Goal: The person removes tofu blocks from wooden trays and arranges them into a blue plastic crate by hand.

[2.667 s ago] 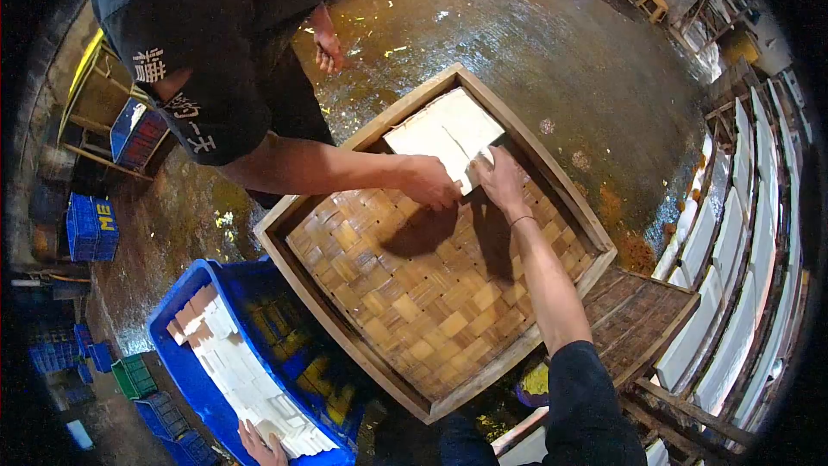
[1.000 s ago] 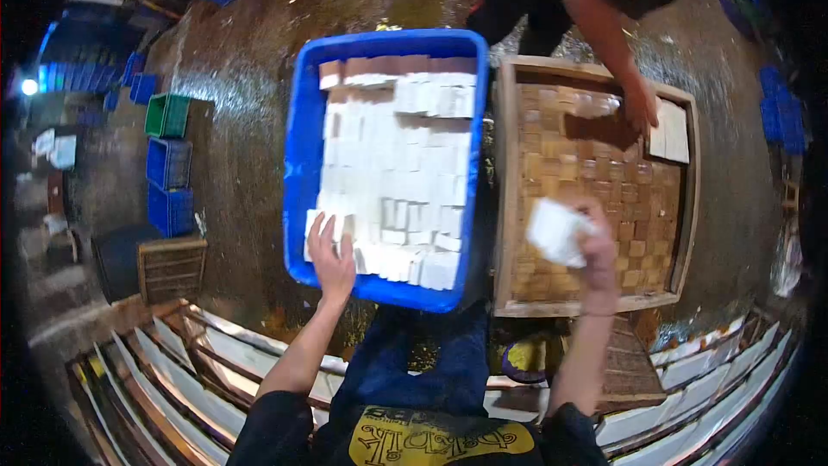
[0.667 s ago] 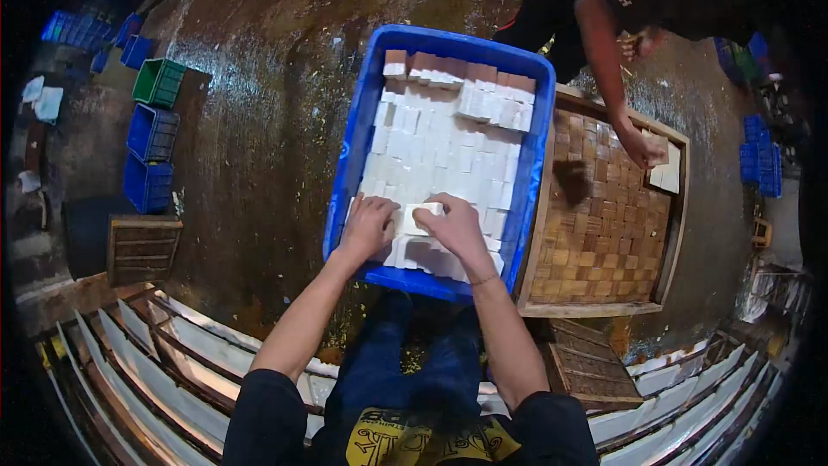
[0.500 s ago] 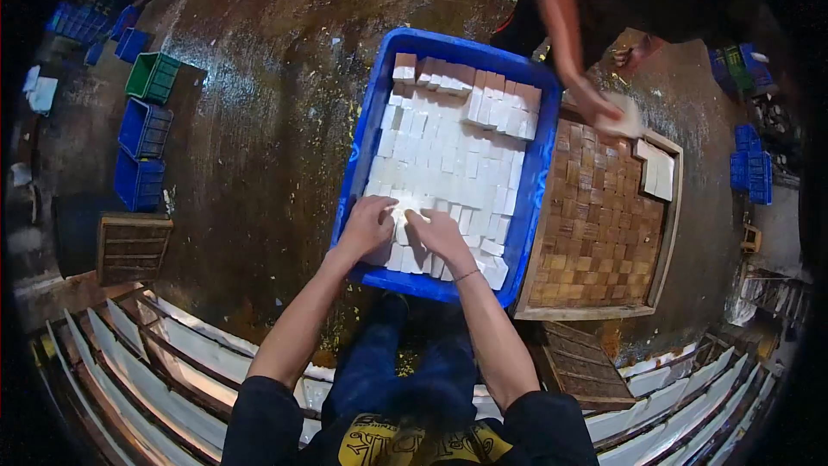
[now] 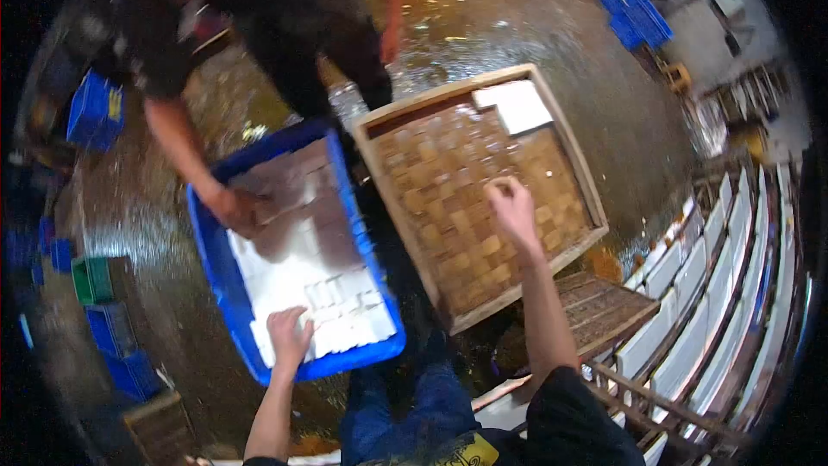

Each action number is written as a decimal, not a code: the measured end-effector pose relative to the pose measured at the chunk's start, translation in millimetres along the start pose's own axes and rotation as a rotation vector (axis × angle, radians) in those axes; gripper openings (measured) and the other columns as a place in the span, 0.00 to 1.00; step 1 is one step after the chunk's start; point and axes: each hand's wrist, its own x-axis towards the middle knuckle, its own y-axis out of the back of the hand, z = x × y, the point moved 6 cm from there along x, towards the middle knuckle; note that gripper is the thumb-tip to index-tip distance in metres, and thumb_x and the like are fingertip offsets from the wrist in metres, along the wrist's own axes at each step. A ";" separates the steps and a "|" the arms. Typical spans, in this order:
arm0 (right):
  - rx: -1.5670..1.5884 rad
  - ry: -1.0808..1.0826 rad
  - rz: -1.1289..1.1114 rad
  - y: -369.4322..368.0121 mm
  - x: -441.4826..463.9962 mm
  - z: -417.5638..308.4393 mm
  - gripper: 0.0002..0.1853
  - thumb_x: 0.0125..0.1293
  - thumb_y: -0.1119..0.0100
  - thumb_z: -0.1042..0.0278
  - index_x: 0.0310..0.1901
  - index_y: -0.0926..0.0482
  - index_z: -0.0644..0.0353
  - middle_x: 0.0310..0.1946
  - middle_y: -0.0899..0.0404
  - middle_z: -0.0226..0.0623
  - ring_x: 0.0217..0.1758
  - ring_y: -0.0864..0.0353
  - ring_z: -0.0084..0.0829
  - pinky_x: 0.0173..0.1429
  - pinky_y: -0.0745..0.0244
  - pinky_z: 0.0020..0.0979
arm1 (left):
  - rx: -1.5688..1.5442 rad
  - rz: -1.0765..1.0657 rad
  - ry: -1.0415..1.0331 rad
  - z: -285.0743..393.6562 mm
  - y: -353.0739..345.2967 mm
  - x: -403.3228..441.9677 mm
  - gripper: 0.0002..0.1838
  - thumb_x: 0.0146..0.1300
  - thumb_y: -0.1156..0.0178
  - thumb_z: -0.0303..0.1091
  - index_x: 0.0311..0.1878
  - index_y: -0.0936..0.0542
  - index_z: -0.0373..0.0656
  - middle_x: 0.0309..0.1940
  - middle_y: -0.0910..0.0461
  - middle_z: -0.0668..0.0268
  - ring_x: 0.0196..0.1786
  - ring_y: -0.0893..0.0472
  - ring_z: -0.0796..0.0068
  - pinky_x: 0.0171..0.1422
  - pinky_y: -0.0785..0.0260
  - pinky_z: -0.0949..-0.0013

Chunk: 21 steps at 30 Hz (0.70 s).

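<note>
The blue tub (image 5: 210,250) holds rows of white blocks (image 5: 297,263). My left hand (image 5: 290,335) is over the blocks at the tub's near side, its thumb and fingers apart. Above the middle of the wooden-framed woven tray (image 5: 431,207), my right hand (image 5: 514,207) has its fingers curled together; anything between them is too small or hidden to name. White pieces (image 5: 519,106) lie in the tray's far right corner, away from my right hand.
A co-worker stands across from me, one hand (image 5: 237,211) inside the tub's far left part. A slatted wooden crate (image 5: 604,306) is beside the tray's near right edge. Racks of white boards (image 5: 707,311) stand at the right. A green crate (image 5: 91,280) is at the left.
My view has turned right. My right hand has left the tub and is over the tray; my left hand stays at the tub. The co-worker's hand has moved from the tray into the tub.
</note>
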 end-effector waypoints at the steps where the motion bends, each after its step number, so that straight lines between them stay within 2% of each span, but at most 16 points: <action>1: -0.097 -0.001 0.098 29.5 39.2 37.7 0.17 0.63 0.37 0.65 0.49 0.23 0.66 0.34 0.18 0.33 0.25 0.22 0.19 0.28 0.25 0.24 | 0.005 0.019 -0.010 4.0 2.6 1.7 0.18 0.47 0.32 0.34 0.44 0.19 0.44 0.42 0.18 0.59 0.48 0.23 0.57 0.58 0.38 0.54; 3: 0.149 -0.319 0.141 66.8 98.2 101.6 0.18 0.60 0.34 0.64 0.49 0.23 0.66 0.32 0.18 0.35 0.24 0.22 0.20 0.29 0.25 0.24 | 0.015 -0.011 0.001 6.3 -1.6 6.2 0.18 0.48 0.32 0.34 0.44 0.19 0.44 0.44 0.18 0.59 0.51 0.24 0.57 0.60 0.40 0.54; 7: 0.208 -0.388 0.284 114.9 213.0 185.9 0.20 0.59 0.34 0.65 0.50 0.24 0.67 0.32 0.17 0.36 0.24 0.21 0.24 0.28 0.24 0.26 | 0.117 -0.100 0.075 9.7 -12.4 7.6 0.20 0.49 0.33 0.35 0.47 0.20 0.42 0.47 0.20 0.57 0.53 0.26 0.54 0.64 0.42 0.54; 9: -0.050 -0.225 0.584 136.3 264.6 219.3 0.26 0.53 0.32 0.53 0.46 0.20 0.68 0.40 0.15 0.50 0.45 0.16 0.43 0.53 0.24 0.40 | 0.204 -0.004 0.034 32.3 -10.4 9.1 0.23 0.50 0.33 0.35 0.51 0.23 0.40 0.53 0.23 0.54 0.58 0.29 0.51 0.66 0.44 0.51; 11: 0.010 -0.289 0.549 136.9 296.9 228.8 0.27 0.52 0.32 0.50 0.45 0.19 0.67 0.42 0.16 0.52 0.48 0.17 0.46 0.55 0.25 0.42 | 0.247 0.047 0.211 38.5 -17.7 -0.1 0.25 0.51 0.34 0.35 0.53 0.25 0.39 0.58 0.27 0.53 0.63 0.32 0.50 0.67 0.46 0.49; 12: 0.056 -0.339 0.508 134.7 306.7 228.5 0.28 0.51 0.32 0.48 0.45 0.19 0.65 0.44 0.17 0.53 0.51 0.19 0.48 0.56 0.27 0.44 | 0.206 0.107 0.218 61.1 -16.1 0.8 0.22 0.55 0.39 0.33 0.54 0.24 0.38 0.59 0.27 0.51 0.62 0.31 0.49 0.68 0.44 0.52; 13: 0.063 -0.342 0.504 132.5 310.2 218.0 0.28 0.51 0.32 0.48 0.45 0.19 0.65 0.44 0.17 0.53 0.51 0.19 0.48 0.56 0.27 0.44 | 0.144 0.018 0.288 106.2 -6.4 17.9 0.26 0.68 0.45 0.43 0.60 0.27 0.30 0.60 0.27 0.43 0.63 0.31 0.43 0.67 0.39 0.50; 15: 0.010 -0.519 0.604 128.2 305.4 202.3 0.27 0.50 0.31 0.48 0.46 0.18 0.61 0.48 0.18 0.53 0.53 0.19 0.48 0.57 0.28 0.44 | 0.244 0.084 0.259 150.8 -10.8 17.4 0.24 0.68 0.45 0.41 0.58 0.26 0.31 0.57 0.26 0.44 0.61 0.30 0.43 0.61 0.34 0.49; 16: -0.006 -0.537 0.770 123.5 314.3 214.6 0.21 0.45 0.29 0.49 0.27 0.21 0.61 0.32 0.18 0.51 0.38 0.19 0.44 0.48 0.28 0.43 | 0.278 0.072 0.261 156.0 -18.4 12.2 0.23 0.68 0.45 0.41 0.58 0.26 0.32 0.57 0.26 0.44 0.60 0.29 0.42 0.60 0.33 0.49; 17: 0.002 -0.543 0.767 115.7 317.0 213.0 0.21 0.45 0.29 0.49 0.27 0.21 0.61 0.32 0.18 0.51 0.38 0.19 0.44 0.48 0.28 0.43 | 0.310 0.059 0.263 159.5 -23.3 7.4 0.23 0.68 0.46 0.41 0.57 0.25 0.32 0.57 0.26 0.44 0.59 0.29 0.42 0.59 0.33 0.48; 19: -0.135 -0.462 1.036 113.6 304.8 193.6 0.24 0.43 0.29 0.47 0.35 0.21 0.59 0.31 0.19 0.49 0.39 0.20 0.45 0.50 0.28 0.43 | 0.320 0.075 0.279 165.9 -27.3 8.3 0.22 0.68 0.45 0.41 0.57 0.24 0.33 0.56 0.26 0.43 0.57 0.27 0.40 0.59 0.33 0.48; 20: -0.159 -0.456 0.932 118.6 300.9 175.6 0.26 0.42 0.27 0.50 0.40 0.22 0.59 0.31 0.20 0.46 0.39 0.20 0.47 0.49 0.27 0.42 | 0.348 0.099 0.304 170.0 -26.7 11.1 0.21 0.68 0.45 0.41 0.56 0.24 0.34 0.56 0.26 0.43 0.56 0.26 0.40 0.59 0.33 0.49; 21: -0.157 -0.460 0.933 122.9 301.9 177.4 0.26 0.42 0.27 0.50 0.40 0.22 0.59 0.31 0.20 0.46 0.39 0.20 0.47 0.49 0.27 0.42 | 0.379 0.124 0.327 171.8 -24.3 13.0 0.21 0.68 0.45 0.41 0.55 0.23 0.34 0.55 0.25 0.43 0.55 0.25 0.40 0.59 0.33 0.49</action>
